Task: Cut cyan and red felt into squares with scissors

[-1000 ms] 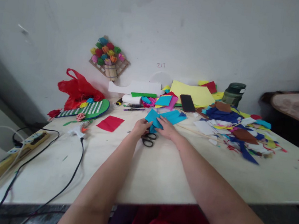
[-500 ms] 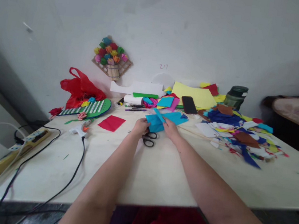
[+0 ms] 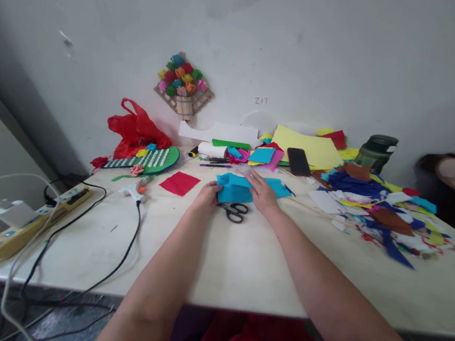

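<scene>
A bright blue sheet of crepe-like paper [image 3: 231, 192] lies on the table in front of me, with part of it folded over. My left hand [image 3: 208, 195] pinches its left edge between thumb and fingers. Stretched out across the paper's upper middle, the fingers of my right hand [image 3: 264, 195] rest on it without gripping. Black-handled scissors [image 3: 235, 212] lie just below the paper, their blades partly hidden near my left hand. To the left is a square of red paper [image 3: 179, 183].
On the left lie a glue gun [image 3: 134, 190] and a power strip [image 3: 35, 226] with trailing cords. A phone [image 3: 298, 162] rests on yellow paper [image 3: 308, 147] at the back. Colourful scraps [image 3: 391, 220] and a dark green bottle [image 3: 376, 152] are on the right.
The blue strip that stood raised at my right fingers now lies flatter on the sheet. My right hand has gone from pinching to stretched fingers. The view has shifted slightly left.
</scene>
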Motion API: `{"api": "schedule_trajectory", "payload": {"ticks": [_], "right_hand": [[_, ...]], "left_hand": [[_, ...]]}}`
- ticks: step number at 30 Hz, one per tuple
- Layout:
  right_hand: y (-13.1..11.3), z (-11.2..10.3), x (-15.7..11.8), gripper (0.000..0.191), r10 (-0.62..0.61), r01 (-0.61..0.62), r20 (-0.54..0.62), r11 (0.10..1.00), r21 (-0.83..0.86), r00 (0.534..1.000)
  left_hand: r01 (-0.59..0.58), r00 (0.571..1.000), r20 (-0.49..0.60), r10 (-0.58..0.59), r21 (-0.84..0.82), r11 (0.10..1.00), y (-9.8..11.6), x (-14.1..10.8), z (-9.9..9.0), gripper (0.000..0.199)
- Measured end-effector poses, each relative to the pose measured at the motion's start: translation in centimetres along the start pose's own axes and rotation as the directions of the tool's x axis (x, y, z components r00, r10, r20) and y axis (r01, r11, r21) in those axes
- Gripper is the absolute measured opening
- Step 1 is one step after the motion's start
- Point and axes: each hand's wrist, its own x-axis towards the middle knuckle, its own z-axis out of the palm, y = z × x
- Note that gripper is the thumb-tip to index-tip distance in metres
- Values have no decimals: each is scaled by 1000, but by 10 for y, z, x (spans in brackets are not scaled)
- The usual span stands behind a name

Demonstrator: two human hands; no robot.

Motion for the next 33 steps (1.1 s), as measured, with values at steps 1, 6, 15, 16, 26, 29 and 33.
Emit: {"api": "schedule_trajectory", "payload": {"ticks": [1, 6, 15, 16, 26, 29, 33], "right_hand": [[-1, 1, 0, 51, -2, 2, 25, 1000, -2, 1000], [-6, 2, 0, 54, 1, -1, 77, 1000, 8, 997], [-2, 4, 1, 55, -35, 35, 25, 999, 7, 999], [1, 6, 1, 54, -47, 47, 80, 999, 7, 996], [16, 15, -5, 53, -92, 86, 295, 996, 33, 951], [18, 16, -5, 52, -93, 82, 301, 995, 49, 949], [21, 20, -6, 51, -89, 69, 304, 995, 74, 949]], "left_hand": [[1, 1000, 19, -1, -17, 1000, -3, -1, 0, 18], [38, 995, 89, -36, -25, 999, 0, -7, 3, 25], [68, 987, 142, -71, 29, 997, 3, -14, 5, 31], [63, 988, 142, -67, 33, 997, 3, -15, 4, 32], [90, 990, 113, -85, -42, 995, 2, -13, 0, 28], [137, 990, 60, -131, -96, 986, 3, -12, 0, 24], [200, 980, 23, -199, -115, 973, 6, -12, -1, 25]]}}
